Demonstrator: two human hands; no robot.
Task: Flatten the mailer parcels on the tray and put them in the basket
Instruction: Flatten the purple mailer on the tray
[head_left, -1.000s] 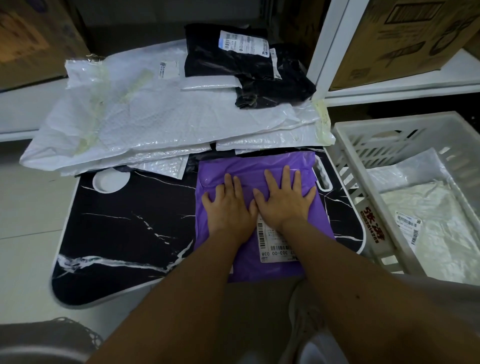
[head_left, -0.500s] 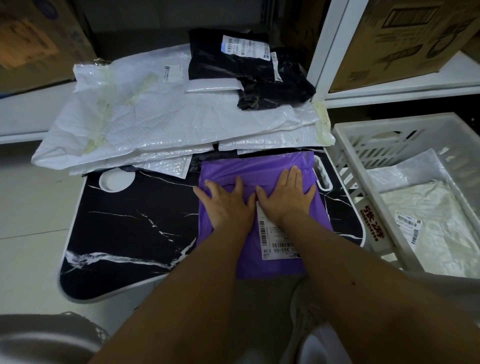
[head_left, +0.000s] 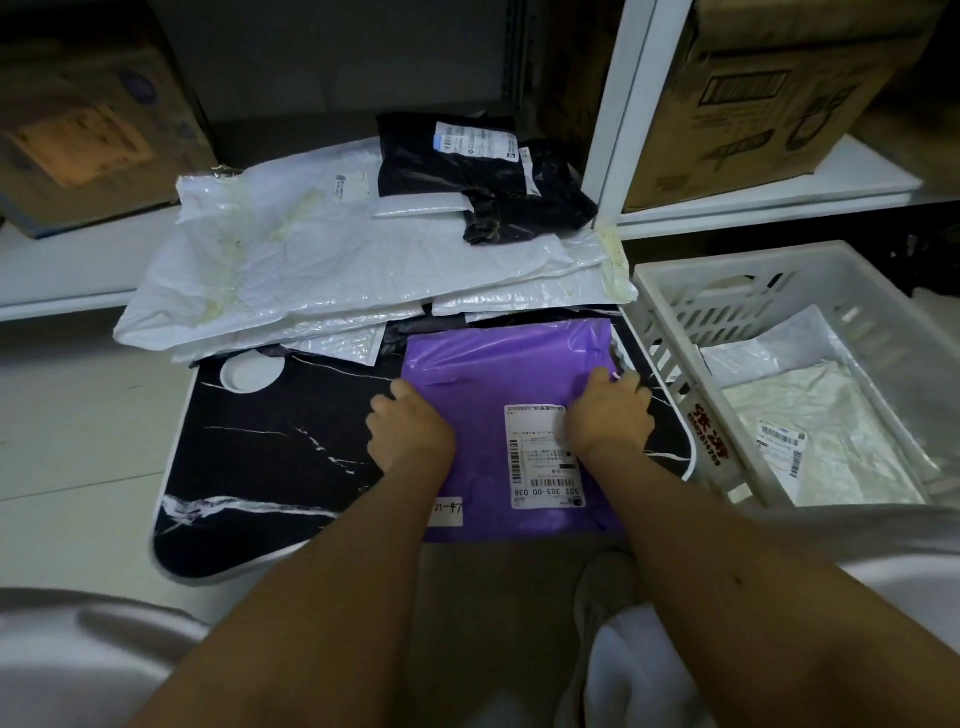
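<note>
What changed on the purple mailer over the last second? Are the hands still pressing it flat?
No. Both hands slid apart from the middle to the sides of the purple mailer. The left hand now curls at its left edge and the right hand at its right edge, apparently gripping it to lift. The mailer still lies on the black tray; the white mailer pile, black mailer and basket are unchanged.

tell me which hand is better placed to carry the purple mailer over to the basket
Right, probably. The right hand grips the purple mailer at its edge nearest the basket; the left hand is at the far edge.
</note>
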